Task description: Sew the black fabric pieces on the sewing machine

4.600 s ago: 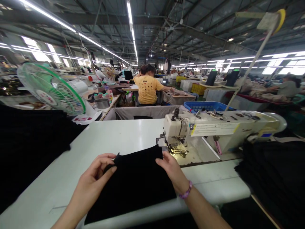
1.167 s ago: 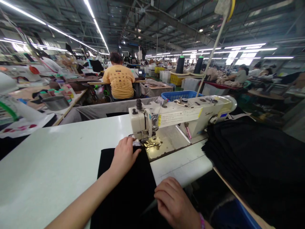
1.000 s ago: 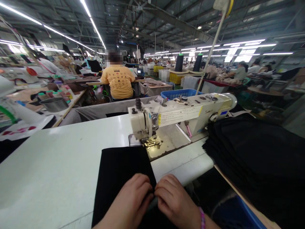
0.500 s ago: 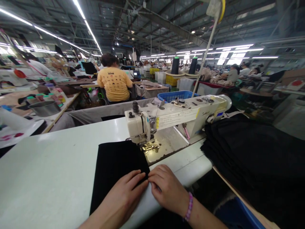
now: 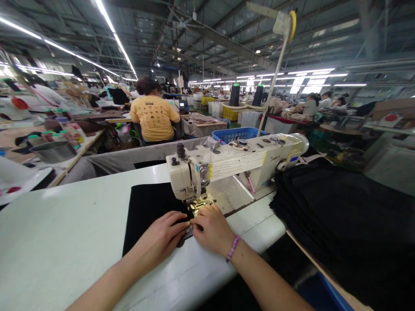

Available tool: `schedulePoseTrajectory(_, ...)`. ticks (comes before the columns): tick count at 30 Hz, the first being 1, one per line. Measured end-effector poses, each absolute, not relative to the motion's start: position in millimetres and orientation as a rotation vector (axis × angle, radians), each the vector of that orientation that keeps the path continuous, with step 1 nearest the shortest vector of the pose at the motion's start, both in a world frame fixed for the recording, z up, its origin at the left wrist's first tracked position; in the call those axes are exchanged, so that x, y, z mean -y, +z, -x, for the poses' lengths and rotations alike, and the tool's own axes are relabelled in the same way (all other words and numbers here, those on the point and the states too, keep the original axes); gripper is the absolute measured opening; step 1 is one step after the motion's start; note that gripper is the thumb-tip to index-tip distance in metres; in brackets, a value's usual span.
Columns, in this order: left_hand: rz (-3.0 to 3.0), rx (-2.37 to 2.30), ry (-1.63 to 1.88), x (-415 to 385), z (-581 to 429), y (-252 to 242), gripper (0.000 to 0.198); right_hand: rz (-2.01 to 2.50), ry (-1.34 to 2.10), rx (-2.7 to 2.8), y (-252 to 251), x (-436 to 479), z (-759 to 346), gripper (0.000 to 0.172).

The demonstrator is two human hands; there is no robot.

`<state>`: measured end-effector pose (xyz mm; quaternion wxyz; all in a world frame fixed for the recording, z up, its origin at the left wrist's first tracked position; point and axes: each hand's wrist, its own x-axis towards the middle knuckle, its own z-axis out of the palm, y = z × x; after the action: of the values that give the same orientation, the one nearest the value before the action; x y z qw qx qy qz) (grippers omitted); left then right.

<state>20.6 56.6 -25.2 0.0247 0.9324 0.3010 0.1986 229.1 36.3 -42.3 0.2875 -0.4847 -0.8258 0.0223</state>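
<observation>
A piece of black fabric (image 5: pixel 149 207) lies on the pale table, its far right part at the needle area of the sewing machine (image 5: pixel 240 162). My left hand (image 5: pixel 162 235) rests over the fabric's near right edge, its thumb and fingers closed on that edge. Just right of it, fingertips almost touching, my right hand (image 5: pixel 212 229) pinches the same edge close to the presser foot. Its knuckles partly cover the lit metal guide (image 5: pixel 198 205) beside the foot. A beaded bracelet (image 5: pixel 232 249) circles the right wrist.
A stack of black fabric (image 5: pixel 343 211) lies to the right of the machine. Behind the machine stand a blue basket (image 5: pixel 238 134) and a thread pole (image 5: pixel 275 73). A co-worker in a yellow shirt (image 5: pixel 152 116) sits ahead. A pink-handled tool (image 5: pixel 249 182) lies under the machine arm.
Both hands have moved forward, away from me, bringing the fabric's edge nearer the needle area. More of both forearms shows, and the view has shifted slightly.
</observation>
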Motion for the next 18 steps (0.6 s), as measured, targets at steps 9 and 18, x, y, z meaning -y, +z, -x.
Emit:
schedulePoseTrajectory(9, -2.822, -1.011, 0.613, -87, -19, -15, 0.033, 1.256, 0.090, 2.033, -29, -6, -248, 0.017)
schedulePoseTrajectory(18, -2.740, -1.222, 0.620, -88, -20, -33, 0.038, 1.787, -0.748, 1.445, 12, 62, -465, 0.039)
